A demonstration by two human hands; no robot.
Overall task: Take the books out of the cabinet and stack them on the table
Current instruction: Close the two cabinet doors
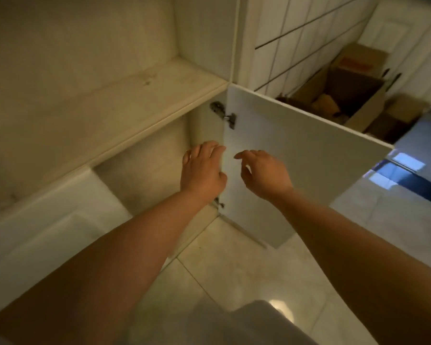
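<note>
With cabinet door [296, 155] open: 2 hands, both empty.

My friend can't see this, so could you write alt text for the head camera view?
Two bare hands, left hand and right hand, reach empty toward an open cabinet beside its white door, swung wide. No books are visible; cardboard boxes sit behind the door.

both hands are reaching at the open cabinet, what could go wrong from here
1. The left hand is at the hinge edge of the open white cabinet door, near the metal hinge; fingers could get pinched if the door swings.
2. The cabinet's dim lower compartment shows no books from this angle, so the right hand may be reaching in blind.
3. The door juts over the glossy tiled floor, easy to knock.
</note>
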